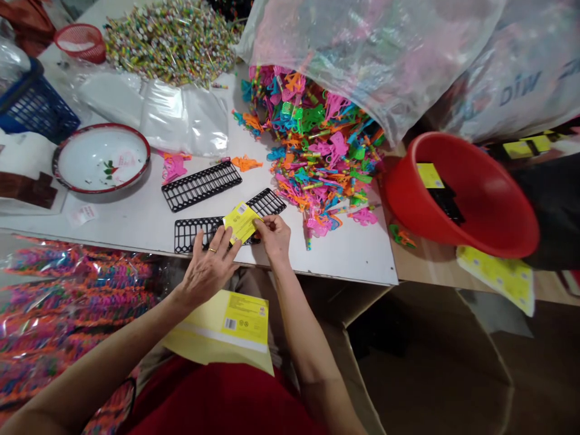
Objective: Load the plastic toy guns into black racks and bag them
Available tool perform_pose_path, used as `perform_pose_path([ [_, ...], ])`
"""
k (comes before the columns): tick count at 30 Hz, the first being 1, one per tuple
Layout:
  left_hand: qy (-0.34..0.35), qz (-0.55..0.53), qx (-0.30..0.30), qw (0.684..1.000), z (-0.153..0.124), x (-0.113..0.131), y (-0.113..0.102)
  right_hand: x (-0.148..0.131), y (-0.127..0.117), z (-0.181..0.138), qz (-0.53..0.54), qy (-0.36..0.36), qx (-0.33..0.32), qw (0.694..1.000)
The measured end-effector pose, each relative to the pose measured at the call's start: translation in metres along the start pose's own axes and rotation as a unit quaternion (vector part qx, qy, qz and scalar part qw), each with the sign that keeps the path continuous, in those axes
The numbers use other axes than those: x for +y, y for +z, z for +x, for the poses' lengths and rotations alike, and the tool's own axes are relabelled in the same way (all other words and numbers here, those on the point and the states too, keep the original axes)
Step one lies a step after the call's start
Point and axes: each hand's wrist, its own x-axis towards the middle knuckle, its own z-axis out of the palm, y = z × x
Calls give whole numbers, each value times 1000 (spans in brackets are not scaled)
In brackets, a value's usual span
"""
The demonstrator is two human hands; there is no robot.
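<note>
A yellow printed label (243, 221) with a barcode lies slantwise across a black plastic grid rack (193, 232) at the table's front edge. My right hand (277, 240) pinches the label's right corner between thumb and fingertips. On the left, my left hand (209, 266) rests with fingers stretched out, their tips on the label's lower left edge and the rack. Part of a black grid (268, 200) sticks out at the label's upper right; the label hides whether it is a separate rack. Another black rack (202, 186) lies just behind. Across my lap is a pale yellow sheet (203, 338) bearing a similar label.
Colourful plastic toys (326, 151) spill from a clear bag (362, 54) at back right. A red basin (475, 199) stands at right, an enamel basin (102, 154) at left. Clear plastic bags (185, 118), a heap of small wrapped pieces (172, 42) and a blue basket (38, 103) are behind.
</note>
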Motion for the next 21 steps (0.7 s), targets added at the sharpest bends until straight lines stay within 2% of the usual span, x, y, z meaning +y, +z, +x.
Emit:
perform_pose_path([
  [12,-30,-12,-27,999,-4,-6,12,2,5,-5,-33,-2,28,999],
  [16,-37,-22,-38,998,-7,-9,15,0,4,-5,-112,-41,42,992],
  [21,-41,-11,-44,998,-9,-11,15,-2,3,-4,-255,-101,52,960],
])
